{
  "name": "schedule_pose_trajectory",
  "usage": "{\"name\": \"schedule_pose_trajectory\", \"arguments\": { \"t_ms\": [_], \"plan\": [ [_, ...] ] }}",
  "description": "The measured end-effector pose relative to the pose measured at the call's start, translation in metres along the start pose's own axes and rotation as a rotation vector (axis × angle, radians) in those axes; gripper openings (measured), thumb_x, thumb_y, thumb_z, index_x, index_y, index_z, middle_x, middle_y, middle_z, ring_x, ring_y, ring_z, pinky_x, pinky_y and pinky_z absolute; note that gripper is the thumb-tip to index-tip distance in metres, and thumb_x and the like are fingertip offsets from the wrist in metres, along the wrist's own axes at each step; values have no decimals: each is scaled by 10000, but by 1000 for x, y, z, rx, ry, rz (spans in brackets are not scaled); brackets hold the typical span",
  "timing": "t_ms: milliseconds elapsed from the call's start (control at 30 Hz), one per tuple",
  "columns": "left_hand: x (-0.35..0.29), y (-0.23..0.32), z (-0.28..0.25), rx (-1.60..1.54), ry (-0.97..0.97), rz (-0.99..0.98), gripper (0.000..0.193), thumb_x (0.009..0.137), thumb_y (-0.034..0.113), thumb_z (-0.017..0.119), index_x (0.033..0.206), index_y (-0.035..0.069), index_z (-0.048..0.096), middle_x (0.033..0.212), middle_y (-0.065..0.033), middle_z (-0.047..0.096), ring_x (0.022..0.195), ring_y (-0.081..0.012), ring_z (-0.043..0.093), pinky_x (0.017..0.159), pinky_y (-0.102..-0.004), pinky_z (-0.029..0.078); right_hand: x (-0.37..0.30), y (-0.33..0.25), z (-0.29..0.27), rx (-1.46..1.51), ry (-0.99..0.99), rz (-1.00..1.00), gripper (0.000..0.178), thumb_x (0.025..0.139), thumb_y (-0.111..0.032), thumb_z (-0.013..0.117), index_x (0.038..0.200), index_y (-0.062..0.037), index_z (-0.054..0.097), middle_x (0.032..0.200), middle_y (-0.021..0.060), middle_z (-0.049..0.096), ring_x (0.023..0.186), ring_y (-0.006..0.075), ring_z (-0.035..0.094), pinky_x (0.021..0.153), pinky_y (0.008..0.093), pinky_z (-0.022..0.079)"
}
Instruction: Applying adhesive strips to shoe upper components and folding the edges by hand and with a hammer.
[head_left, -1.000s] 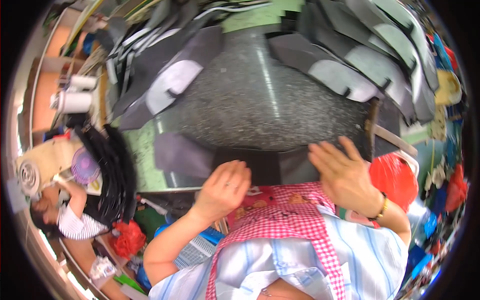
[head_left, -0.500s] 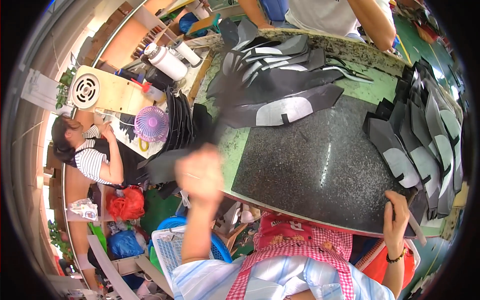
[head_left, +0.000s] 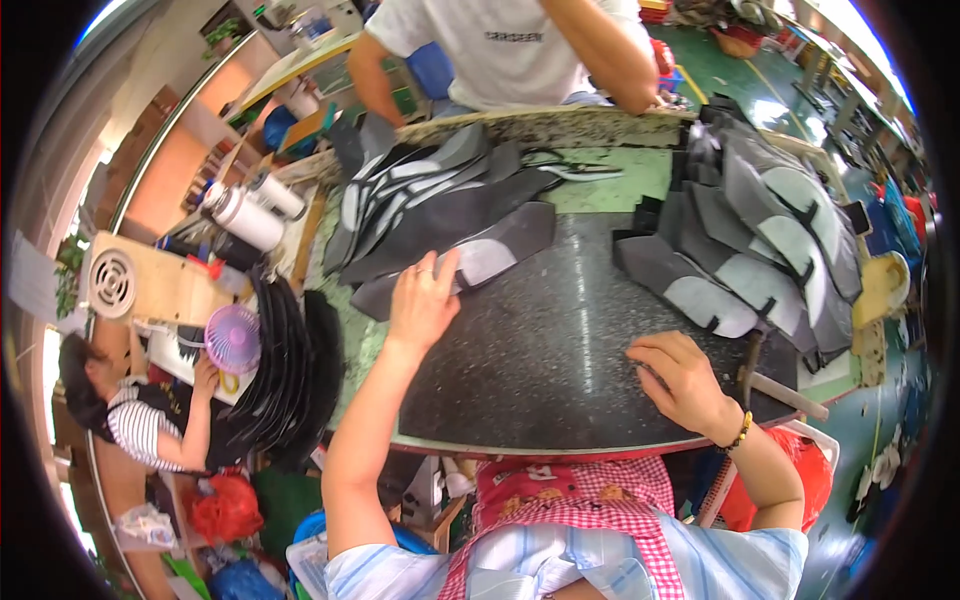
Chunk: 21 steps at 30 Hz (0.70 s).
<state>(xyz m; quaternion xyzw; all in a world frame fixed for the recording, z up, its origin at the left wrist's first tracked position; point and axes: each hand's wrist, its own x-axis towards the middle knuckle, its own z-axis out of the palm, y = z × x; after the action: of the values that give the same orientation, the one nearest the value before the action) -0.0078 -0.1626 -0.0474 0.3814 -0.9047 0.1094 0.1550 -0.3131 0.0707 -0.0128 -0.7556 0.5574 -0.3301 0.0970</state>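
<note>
My left hand (head_left: 425, 305) reaches onto the near end of a dark grey cut piece (head_left: 522, 232) with a pale patch. Its fingers are stretched and apart, touching the piece near that patch. This piece lies in front of a fanned pile of similar grey pieces (head_left: 440, 208). My right hand (head_left: 685, 382) is over the speckled black board (head_left: 510, 345), its fingers curled in; whatever they may hold is too small to name. Beyond it, to the right, more patched grey pieces (head_left: 740, 260) overlap in a stack.
A hammer (head_left: 785, 393) lies at the board's right edge. Scissors (head_left: 575, 170) rest at the back. Black pieces (head_left: 290, 370) stand in a row on the left, beside a purple fan (head_left: 232, 338) and a white flask (head_left: 243, 215). One person sits opposite, another at far left.
The view has shifted. My left hand has moved from beside the black pieces at left to the patched grey piece. My right hand has left the table's front edge and come over the board.
</note>
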Motion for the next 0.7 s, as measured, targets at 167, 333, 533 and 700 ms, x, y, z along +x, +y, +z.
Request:
{"name": "schedule_pose_trajectory", "arguments": {
  "t_ms": [167,333,533,700],
  "plan": [
    [-12,43,-43,-172,237,18,449,791,53,632,1237,29,599,1116,-167,657,966,-329,652,846,-432,531,51,21,-20,14,131,22,235,832,-6,632,1067,-11,634,1107,167,642,1009,362,620,884,426,506],
    [-86,127,-21,-393,137,144,376,813,77,683,1173,-16,627,1181,-175,622,1052,-333,621,921,-425,509,189,94,34,7,270,221,368,855,-72,574,1218,-19,603,1183,194,624,1028,330,638,873,422,519],
    [-92,141,-20,-373,103,145,394,833,122,683,1188,-29,606,1191,-174,604,1070,-327,607,922,-413,500,249,163,110,-382,-11,531,177,865,-109,582,1004,-64,680,1242,207,578,1094,427,612,907,492,535],
    [-82,151,-34,-197,-6,329,322,813,171,667,1078,-11,656,984,-116,604,895,-261,612,804,-350,501,246,155,81,-177,435,567,206,898,-202,599,882,-9,669,830,228,699,823,385,717,734,501,564]
  ]
}}
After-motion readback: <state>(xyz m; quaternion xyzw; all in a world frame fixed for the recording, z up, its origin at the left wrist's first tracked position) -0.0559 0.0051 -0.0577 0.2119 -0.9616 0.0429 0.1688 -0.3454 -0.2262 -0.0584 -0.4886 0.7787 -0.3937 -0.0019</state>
